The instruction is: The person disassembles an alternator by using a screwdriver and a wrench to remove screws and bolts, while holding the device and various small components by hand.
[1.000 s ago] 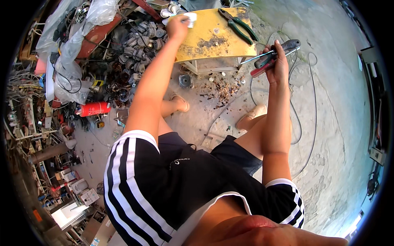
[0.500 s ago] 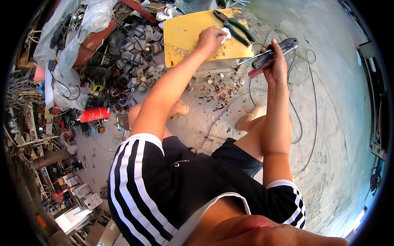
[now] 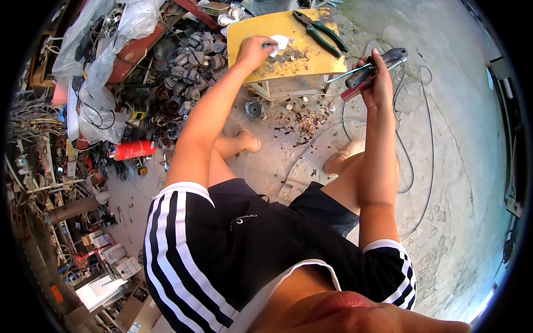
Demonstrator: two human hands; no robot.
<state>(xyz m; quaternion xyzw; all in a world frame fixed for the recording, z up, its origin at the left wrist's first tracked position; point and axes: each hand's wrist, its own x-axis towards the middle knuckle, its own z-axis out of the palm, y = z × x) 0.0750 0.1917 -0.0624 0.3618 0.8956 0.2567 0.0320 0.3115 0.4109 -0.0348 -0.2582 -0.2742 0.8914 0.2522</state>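
Observation:
My left hand (image 3: 254,54) is closed round a crumpled white cloth (image 3: 281,42) and rests over the left part of a small yellow stool top (image 3: 244,32). Dark grime smears the yellow surface beside the cloth. On the far right of the stool lie pliers (image 3: 320,34) with dark green handles, their jaws toward the back. Off the stool's right edge, my right hand (image 3: 378,87) grips a bundle of screwdrivers (image 3: 395,55). Dark grey and red handles show, with thin metal shafts sticking out at both sides; their exact number is partly hidden by the fingers.
Brown scraps (image 3: 308,123) litter the concrete floor below the stool, near a small square part (image 3: 255,110). A grey cable (image 3: 432,150) loops across the floor at right. Piled motor parts (image 3: 191,58), plastic sheeting and a red cylinder (image 3: 133,150) crowd the left.
My left hand has moved left across the stool top with the white cloth, baring the grimy patch. My right hand keeps its hold on the screwdrivers, nearly unmoved.

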